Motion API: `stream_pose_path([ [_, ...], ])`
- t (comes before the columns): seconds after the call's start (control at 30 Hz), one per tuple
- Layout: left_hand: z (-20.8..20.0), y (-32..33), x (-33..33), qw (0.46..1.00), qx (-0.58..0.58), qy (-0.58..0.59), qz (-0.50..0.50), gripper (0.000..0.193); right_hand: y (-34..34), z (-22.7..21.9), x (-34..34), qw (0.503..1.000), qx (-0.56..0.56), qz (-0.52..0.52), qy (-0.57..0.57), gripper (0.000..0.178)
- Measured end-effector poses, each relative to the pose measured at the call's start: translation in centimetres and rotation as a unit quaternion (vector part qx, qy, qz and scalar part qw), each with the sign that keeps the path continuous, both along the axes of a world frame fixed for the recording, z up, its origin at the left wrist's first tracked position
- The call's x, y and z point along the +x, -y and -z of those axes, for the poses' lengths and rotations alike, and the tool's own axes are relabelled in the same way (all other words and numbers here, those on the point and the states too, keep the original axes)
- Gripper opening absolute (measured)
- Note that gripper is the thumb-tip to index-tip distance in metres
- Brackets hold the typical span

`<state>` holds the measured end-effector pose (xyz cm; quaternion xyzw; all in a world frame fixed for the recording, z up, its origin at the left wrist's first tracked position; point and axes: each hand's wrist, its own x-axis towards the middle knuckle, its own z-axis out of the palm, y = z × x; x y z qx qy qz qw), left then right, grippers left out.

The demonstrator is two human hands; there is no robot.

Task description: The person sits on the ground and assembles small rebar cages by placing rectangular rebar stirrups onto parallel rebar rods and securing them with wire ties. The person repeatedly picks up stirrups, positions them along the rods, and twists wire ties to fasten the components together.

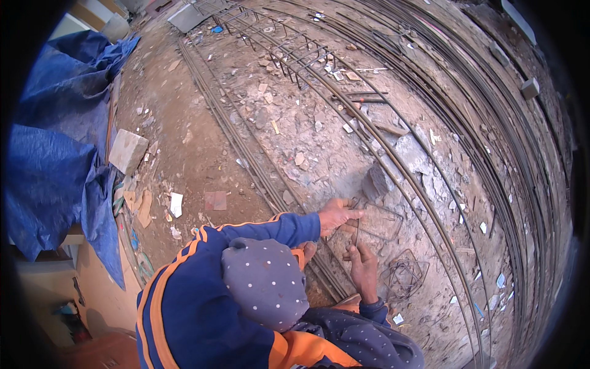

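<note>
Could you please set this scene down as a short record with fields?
Setting: rough dirt ground strewn with rubble
Left hand: holding a bent rebar stirrup near its left side
Right hand: below the left hand, fingertips close together; exact contact too small to tell
Right of right hand: stirrup pile on the ground
Top centre: rebar cage
Right side: long curving-looking steel bars
Left side: blue tarp, with a pale block beside it

A co-worker [221, 301] holds a bent metal frame [402, 217] in both hands [335, 217].
</note>
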<state>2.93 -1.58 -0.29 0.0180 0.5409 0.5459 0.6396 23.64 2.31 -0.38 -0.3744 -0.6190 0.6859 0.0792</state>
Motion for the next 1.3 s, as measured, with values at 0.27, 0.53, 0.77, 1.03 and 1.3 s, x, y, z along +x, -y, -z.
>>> stream_pose_path([
  [0.27, -1.9, -1.3, -1.0, 0.999, -0.023, 0.036, 0.007, 0.038, -1.5, 1.3, 0.6, 0.995, 0.093, 0.015, 0.014, 0.042],
  [0.53, 0.8, 0.5, -1.0, 0.999, -0.033, 0.039, 0.013, 0.035, -2.4, -1.5, 0.5, 0.993, -0.089, 0.052, 0.056, 0.052],
  [0.77, 0.6, 0.2, -0.5, 0.997, -0.041, 0.069, 0.007, 0.033, -2.4, -1.2, 1.0, 0.990, -0.120, 0.076, -0.018, 0.051],
  [1.03, 0.7, 0.0, -0.2, 0.996, -0.058, 0.055, 0.029, 0.031, -1.3, 0.4, 0.2, 0.988, -0.143, 0.042, -0.037, 0.050],
  [1.3, 1.1, 0.3, -0.2, 0.997, -0.058, 0.051, 0.016, 0.034, -1.6, -0.4, -0.2, 0.985, -0.163, 0.045, -0.040, 0.052],
])
